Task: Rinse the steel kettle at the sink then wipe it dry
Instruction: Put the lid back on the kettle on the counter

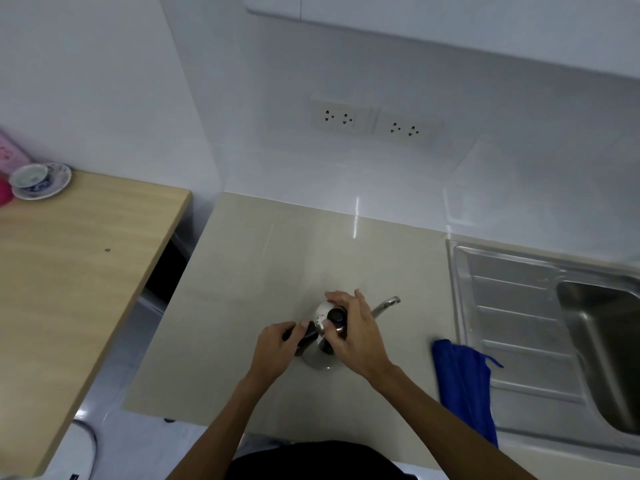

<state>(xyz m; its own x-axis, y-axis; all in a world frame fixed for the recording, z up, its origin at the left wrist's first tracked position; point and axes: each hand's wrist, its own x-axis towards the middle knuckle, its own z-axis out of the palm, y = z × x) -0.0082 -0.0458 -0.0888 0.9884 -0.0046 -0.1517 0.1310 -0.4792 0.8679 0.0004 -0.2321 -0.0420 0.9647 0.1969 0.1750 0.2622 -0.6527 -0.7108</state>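
The steel kettle (320, 341) stands near the middle of the beige desk (249, 271), bare smooth surface open from 9 round to 1 o'clock. At 3 o'clock, well apart, the ribbed steel sink (512, 317) starts, its basin's contents out of view. A soft blue cloth (464, 386) lies between, overlapping the drainboard edge. The left hand (277, 348) has its grip closed round the dark handle; the right hand (353, 330) curls its grip over the lid with the black knob. At 10 o'clock a wooden table (69, 265) holds a cup (29, 176) on a saucer.
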